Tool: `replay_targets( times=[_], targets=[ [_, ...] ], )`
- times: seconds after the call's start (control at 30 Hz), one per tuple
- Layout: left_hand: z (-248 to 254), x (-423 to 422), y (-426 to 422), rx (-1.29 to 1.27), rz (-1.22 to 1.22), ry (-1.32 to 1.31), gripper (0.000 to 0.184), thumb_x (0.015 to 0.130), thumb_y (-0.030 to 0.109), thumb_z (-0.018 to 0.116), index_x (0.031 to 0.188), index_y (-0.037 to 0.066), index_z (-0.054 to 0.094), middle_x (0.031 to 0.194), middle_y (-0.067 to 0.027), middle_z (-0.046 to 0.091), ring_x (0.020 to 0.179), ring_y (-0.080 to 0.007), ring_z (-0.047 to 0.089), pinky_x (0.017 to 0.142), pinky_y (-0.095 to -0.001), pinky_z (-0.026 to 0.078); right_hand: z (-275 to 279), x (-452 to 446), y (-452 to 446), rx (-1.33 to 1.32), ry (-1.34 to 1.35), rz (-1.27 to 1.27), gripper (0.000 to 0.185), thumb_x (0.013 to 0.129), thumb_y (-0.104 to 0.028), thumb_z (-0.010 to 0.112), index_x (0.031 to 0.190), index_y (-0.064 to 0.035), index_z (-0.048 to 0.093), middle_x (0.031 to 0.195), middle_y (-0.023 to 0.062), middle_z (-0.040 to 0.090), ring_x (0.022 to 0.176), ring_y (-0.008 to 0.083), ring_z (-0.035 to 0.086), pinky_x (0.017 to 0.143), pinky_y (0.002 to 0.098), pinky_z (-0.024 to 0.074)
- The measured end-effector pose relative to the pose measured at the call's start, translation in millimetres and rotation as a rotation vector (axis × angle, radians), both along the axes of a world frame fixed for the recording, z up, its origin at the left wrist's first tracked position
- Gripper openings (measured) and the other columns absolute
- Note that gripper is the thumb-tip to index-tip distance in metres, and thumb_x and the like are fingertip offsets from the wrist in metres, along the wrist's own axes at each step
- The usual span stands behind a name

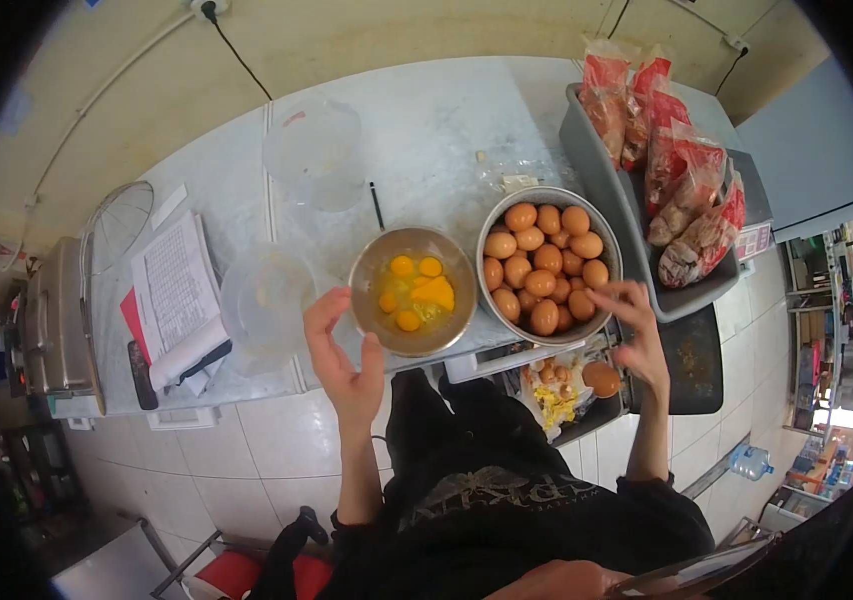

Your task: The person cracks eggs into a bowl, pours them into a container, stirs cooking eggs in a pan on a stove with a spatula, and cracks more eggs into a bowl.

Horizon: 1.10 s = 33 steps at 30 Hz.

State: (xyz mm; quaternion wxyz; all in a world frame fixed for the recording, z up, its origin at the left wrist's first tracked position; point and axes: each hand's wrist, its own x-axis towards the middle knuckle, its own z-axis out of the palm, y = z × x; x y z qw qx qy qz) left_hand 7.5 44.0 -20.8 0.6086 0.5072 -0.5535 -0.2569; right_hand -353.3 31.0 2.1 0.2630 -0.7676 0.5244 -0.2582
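My left hand (345,355) is open beside a metal bowl (362,318), its fingers at the left rim. Several raw egg yolks (433,291) lie in clear egg white in that bowl, one of them broken and spread. My right hand (639,325) is open, fingers and thumb apart, at the right edge of a round metal pan (487,308) full of brown eggs (548,258). Just below my right thumb, over the waste bin, a brown egg or shell (602,379) shows; whether it is whole cannot be seen. Eggshells and yellow scraps fill the bin (579,433).
A grey crate (597,140) holding red-and-clear plastic packages (692,185) stands right of the pan. Two clear containers (315,150), a dark pen (377,205), printed sheets (177,285), a phone (143,375) and a wire whisk (119,225) are on the table's left side.
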Motion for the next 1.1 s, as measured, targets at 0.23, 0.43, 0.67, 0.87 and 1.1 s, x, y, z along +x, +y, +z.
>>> replay_targets(
  times=[0.23,0.43,0.67,0.87,1.1],
  targets=[
    [-6.9,-26.1,-4.9,-0.006,-0.113,0.097,0.04,0.079,-0.003,0.054,0.117,0.008,0.046,0.122,-0.0095,0.047,0.117,-0.0194,0.044,0.096,-0.0331,0.032,-86.8,63.6,-66.9,0.112,0.35,-0.075,0.052,0.061,-0.025,0.078,0.103,-0.0054,0.056,0.105,0.0153,0.054,0.092,0.0319,0.057,0.078,0.0384,0.0476],
    [-13.9,-17.8,3.8,0.057,0.069,0.236,0.034,0.077,-0.007,0.05,0.11,0.003,0.051,0.112,-0.0074,0.05,0.109,-0.0168,0.047,0.092,-0.0295,0.036,-50.1,82.4,-78.2,0.747,-0.923,0.015,0.025,0.078,-0.002,0.057,0.102,-0.0021,0.05,0.121,0.0084,0.049,0.104,0.0142,0.051,0.081,0.033,0.0484],
    [-54.2,-25.5,-21.4,0.162,-0.064,0.266,0.031,0.082,-0.004,0.05,0.112,0.004,0.053,0.11,-0.0068,0.053,0.103,-0.0149,0.052,0.089,-0.0265,0.04,-65.9,126.0,-102.3,-0.312,0.07,0.558,0.039,0.078,0.0,0.058,0.114,-0.0073,0.049,0.123,0.0139,0.045,0.111,0.031,0.048,0.093,0.0358,0.042],
    [-31.6,-44.0,-42.7,0.253,-0.186,0.107,0.039,0.083,0.001,0.059,0.121,0.006,0.053,0.111,-0.0084,0.054,0.094,-0.0151,0.059,0.08,-0.0249,0.047,-39.5,160.8,-94.9,0.309,-0.614,0.337,0.033,0.09,-0.008,0.05,0.121,-0.0014,0.044,0.113,0.0091,0.051,0.103,0.0191,0.052,0.089,0.0295,0.0423],
    [-32.1,-35.4,-38.9,0.265,-0.183,0.181,0.042,0.075,0.004,0.071,0.115,0.005,0.058,0.105,-0.011,0.058,0.08,-0.0165,0.065,0.07,-0.0247,0.055,-36.3,167.4,-92.8,0.561,-0.597,0.53,0.038,0.09,-0.017,0.052,0.123,-0.0001,0.042,0.106,0.0104,0.056,0.095,0.0207,0.057,0.084,0.0308,0.0449]
  ],
)
